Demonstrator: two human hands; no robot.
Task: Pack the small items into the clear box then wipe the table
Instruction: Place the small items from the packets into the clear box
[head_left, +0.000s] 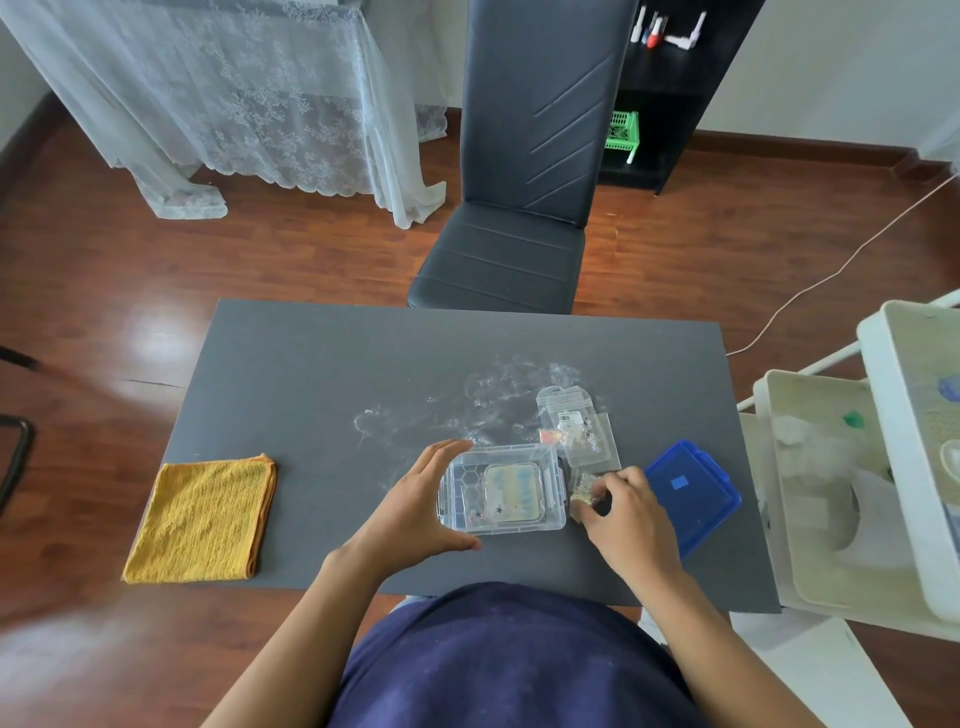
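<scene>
Partway through packing, by the look of it. Clear box sits at the near centre of the dark tabletop, lid off; inside lies a square pale case plus a few tiny star-shaped bits along its near wall. Left hand braces the box at its 9 o'clock side, thumb and fingers spread around the wall in a steadying grip. Right hand, at the box's 3 o'clock, is pinched on a small clear packet of sequin-like pieces, not yet in the box.

Still out: a few small clear bags at the box's 1 o'clock, overlapping. Blue lid lies farther off at 3 o'clock. White powdery smear spreads at 12 o'clock, unwiped. Folded yellow cloth rests well apart at 9 o'clock, untouched.

Writing: one bag carries a white barcode-type sticker; text too small to read. No brands legible.
</scene>
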